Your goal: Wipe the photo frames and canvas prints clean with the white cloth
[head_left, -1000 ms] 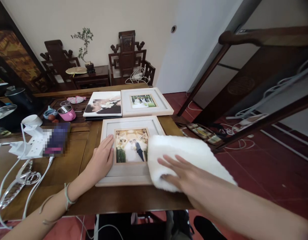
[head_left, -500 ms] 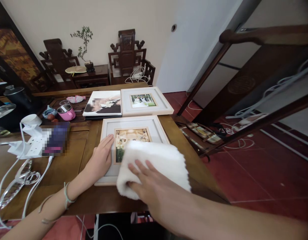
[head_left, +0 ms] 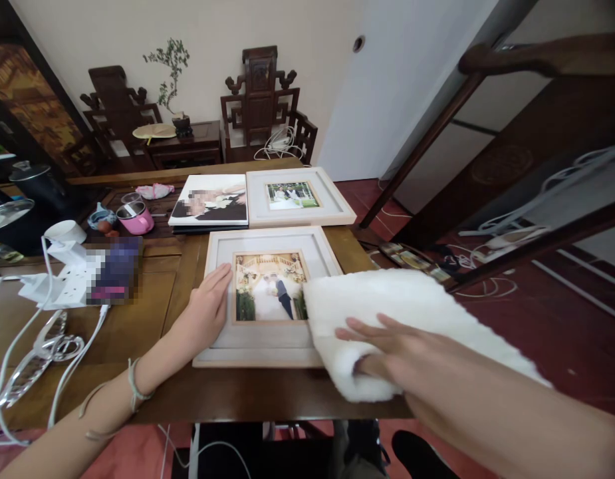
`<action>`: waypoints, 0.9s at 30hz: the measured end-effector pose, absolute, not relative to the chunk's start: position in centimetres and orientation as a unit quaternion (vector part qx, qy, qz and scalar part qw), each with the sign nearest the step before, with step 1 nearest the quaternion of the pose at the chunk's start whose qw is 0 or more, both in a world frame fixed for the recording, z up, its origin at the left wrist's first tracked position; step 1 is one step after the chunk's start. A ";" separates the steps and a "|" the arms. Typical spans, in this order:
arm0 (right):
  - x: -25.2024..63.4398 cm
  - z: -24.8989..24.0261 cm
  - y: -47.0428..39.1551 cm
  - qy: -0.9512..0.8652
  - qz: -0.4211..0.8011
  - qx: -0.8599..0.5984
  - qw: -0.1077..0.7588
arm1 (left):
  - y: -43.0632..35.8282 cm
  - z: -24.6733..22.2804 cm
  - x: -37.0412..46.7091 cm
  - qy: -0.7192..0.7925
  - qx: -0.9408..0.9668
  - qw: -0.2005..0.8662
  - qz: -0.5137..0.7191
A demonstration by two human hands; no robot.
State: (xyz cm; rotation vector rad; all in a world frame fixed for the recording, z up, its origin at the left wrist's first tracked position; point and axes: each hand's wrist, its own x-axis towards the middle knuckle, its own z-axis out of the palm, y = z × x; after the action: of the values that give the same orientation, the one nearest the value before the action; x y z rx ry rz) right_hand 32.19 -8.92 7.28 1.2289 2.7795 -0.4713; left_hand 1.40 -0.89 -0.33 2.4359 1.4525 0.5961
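Our left hand [head_left: 205, 309] rested, fingers together, on the frame [head_left: 267, 299] upon the table [head_left: 257, 394]; our right hand [head_left: 409, 356] had its grip clamped on the cloth [head_left: 377, 293]. We seemed wiping; the next stroke called for steadiness.

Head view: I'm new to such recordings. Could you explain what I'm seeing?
There is no machine here: a person works bare-handed. The picture comes from a camera worn on their head, looking forward and down. The left hand lies on the left side of a light-wood photo frame on a wooden table. The right hand holds a fluffy white cloth, which hides the frame's lower right corner. Beyond are a second photo frame and a photo panel. To the left: white power strip, clear hair claw clip, pink mug.
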 end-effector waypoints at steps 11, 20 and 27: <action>30.4 6.1 3.0 0.896 0.057 0.441 0.008 | -1.0 -0.2 1.1 0.480 0.845 0.124 0.201; 28.7 5.6 -2.9 0.923 0.006 0.374 0.094 | -1.2 0.1 1.8 0.509 0.824 0.130 0.212; 28.0 7.6 -8.7 0.923 -0.158 0.347 0.056 | -1.1 0.0 1.7 0.503 0.831 0.126 0.200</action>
State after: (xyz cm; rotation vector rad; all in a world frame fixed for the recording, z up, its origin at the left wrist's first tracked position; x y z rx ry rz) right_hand 27.96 -8.70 7.64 1.0522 2.7999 -0.4783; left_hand 1.68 -1.11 0.01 2.4212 1.4649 0.5833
